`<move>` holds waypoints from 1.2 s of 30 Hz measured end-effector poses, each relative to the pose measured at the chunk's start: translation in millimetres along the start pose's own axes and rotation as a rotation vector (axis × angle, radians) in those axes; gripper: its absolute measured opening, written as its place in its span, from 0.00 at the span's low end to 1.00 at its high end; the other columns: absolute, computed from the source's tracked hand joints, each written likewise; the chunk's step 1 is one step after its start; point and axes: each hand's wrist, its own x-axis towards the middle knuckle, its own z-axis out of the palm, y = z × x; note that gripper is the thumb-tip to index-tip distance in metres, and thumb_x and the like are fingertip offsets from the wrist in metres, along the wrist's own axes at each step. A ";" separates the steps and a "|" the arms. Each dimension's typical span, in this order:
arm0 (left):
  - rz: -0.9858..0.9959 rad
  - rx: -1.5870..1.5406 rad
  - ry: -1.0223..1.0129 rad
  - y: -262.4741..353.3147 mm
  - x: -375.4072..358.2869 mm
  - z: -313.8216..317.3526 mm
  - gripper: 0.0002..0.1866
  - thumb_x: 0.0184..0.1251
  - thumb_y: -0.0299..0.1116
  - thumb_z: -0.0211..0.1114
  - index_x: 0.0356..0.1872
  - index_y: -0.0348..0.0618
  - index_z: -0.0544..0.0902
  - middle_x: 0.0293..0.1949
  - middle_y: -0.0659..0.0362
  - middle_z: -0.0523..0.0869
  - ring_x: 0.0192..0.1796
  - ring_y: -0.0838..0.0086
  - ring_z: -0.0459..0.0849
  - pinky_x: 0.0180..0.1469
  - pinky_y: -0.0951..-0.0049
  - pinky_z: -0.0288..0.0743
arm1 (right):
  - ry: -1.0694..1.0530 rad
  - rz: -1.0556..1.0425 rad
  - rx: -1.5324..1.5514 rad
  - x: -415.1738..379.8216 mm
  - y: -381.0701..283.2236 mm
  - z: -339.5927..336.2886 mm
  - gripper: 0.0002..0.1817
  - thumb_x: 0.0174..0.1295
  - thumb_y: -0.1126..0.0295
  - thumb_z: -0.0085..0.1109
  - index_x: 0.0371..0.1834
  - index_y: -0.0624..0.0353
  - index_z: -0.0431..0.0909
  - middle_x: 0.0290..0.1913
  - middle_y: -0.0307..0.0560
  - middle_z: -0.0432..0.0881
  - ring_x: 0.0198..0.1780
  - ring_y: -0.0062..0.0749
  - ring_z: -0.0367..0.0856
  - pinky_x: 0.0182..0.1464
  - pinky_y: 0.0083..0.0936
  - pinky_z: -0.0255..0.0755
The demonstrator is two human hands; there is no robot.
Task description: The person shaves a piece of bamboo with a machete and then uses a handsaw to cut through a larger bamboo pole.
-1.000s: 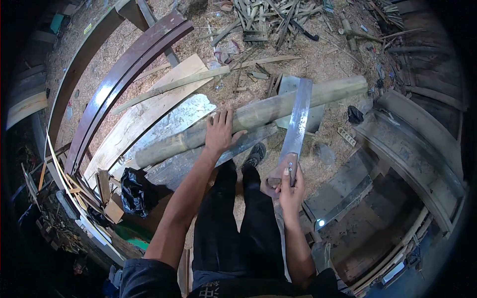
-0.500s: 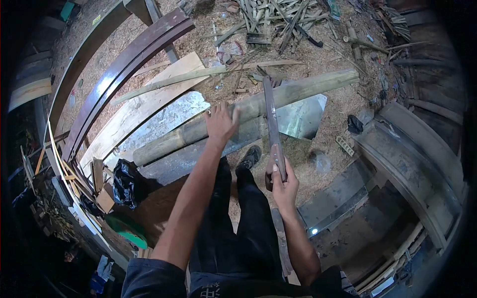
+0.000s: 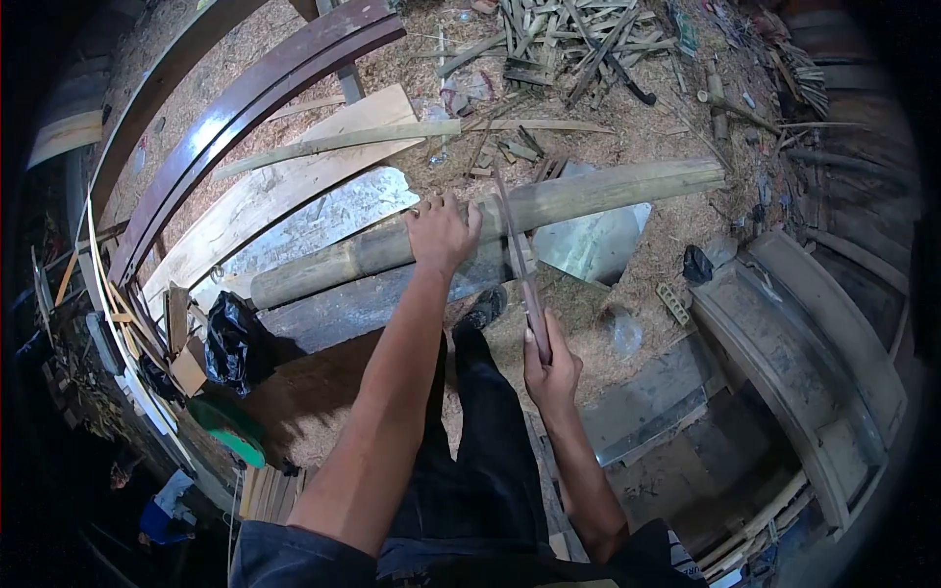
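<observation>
A thick bamboo pole (image 3: 323,274) lies slanted across the ground ahead of my feet. My left hand (image 3: 441,235) is laid over it, fingers bent over its far side and thumb apart. In my right hand (image 3: 553,370) is the handle of a long-bladed hand tool (image 3: 518,245). Seen almost edge-on, its narrow dark blade crosses the pole just right of my left hand. Whether the edge is smooth or toothed cannot be made out. Below the pole lies a dark flat board (image 3: 338,323), near my shoe (image 3: 480,309).
A curved varnished beam (image 3: 221,132) and a pale plank (image 3: 284,196) lie on the left. Split wood (image 3: 569,44) is heaped beyond. A shiny sheet (image 3: 593,245) sits under the pole. Black bag (image 3: 228,343) at left; curved wooden frame (image 3: 784,363) at right.
My left hand has settled onto the bamboo pole, its fingers more bent. The tool in my right hand has turned edge-on and tilted left across the pole. The view has shifted slightly.
</observation>
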 end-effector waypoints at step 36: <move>0.050 -0.058 0.041 -2.8 2.4 0.0 0.23 0.73 0.51 0.56 0.45 0.39 0.84 0.45 0.49 0.88 0.54 0.55 0.85 0.58 0.55 0.73 | -0.105 0.096 0.038 45.6 -12.4 22.4 0.24 0.76 0.69 0.55 0.74 0.60 0.71 0.35 0.54 0.85 0.32 0.27 0.84 0.35 0.27 0.77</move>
